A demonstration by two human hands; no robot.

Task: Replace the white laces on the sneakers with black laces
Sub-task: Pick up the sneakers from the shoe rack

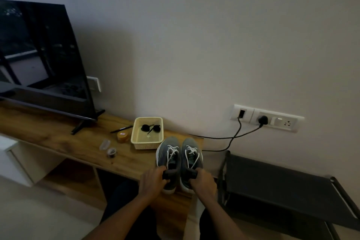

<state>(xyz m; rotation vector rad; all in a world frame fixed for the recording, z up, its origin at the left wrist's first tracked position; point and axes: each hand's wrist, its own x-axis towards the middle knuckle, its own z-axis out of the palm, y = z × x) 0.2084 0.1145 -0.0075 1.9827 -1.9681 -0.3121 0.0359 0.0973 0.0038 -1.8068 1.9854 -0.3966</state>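
From the head camera, a pair of grey sneakers stands side by side at the right end of a wooden worktop (58,132), toes pointing at the wall and heels toward the person. The left sneaker (168,149) and the right sneaker (192,147) are touching or nearly so. Both carry white laces (172,151), threaded and lying loose across the tongues. The heels reach the front edge of the worktop, and I cannot tell whether the soles rest fully on it or are slightly lifted.

The left hand (153,183) grips the heel of the left sneaker, its fingers (155,172) curled and clamped over the dark heel collar. The right hand (203,183) holds the heel of the right sneaker the same way, its fingers closed on that collar. Both bare forearms reach up from the bottom of the frame.

Just behind the left sneaker's toe sits a pale yellow plastic basket (146,145). Inside it, near the back wall, lie two small coiled bundles of black laces (151,128).

Left of the basket on the worktop are a dark pen (121,129), a small orange jar (122,136), a clear little container (105,144) and a small round dark-filled jar (111,151). Farther left a television (39,54) stands on its feet, its screen dark.

On the wall to the right is a white socket plate (266,118) with two black cables (233,136) plugged in and drooping down. Below it, beside the worktop's end, stands a black rack (282,185).
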